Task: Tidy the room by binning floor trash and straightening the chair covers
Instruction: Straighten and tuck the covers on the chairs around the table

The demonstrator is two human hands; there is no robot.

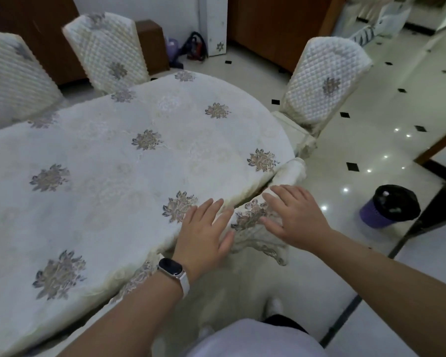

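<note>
Arms outstretched, left hand (pixel 206 231) and right hand (pixel 298 215) lie flat, fingers (pixel 281 194) spread, apparently pressing the chair cover (pixel 250 216).

Nearest chair cover (pixel 255 220): cream fabric with a floral motif, rumpled, scalloped hem hanging unevenly, top against the table (pixel 113 176) edge.

Far right chair cover (pixel 327 83): white, quilted, one floral motif, upright, skirt creased at the seat.

Middle chair cover (pixel 108 52) and left chair cover (pixel 13 76): quilted, upright beyond the table.

Bin (pixel 389 207): purple, black liner, upright on the floor, well apart to the right.
</note>
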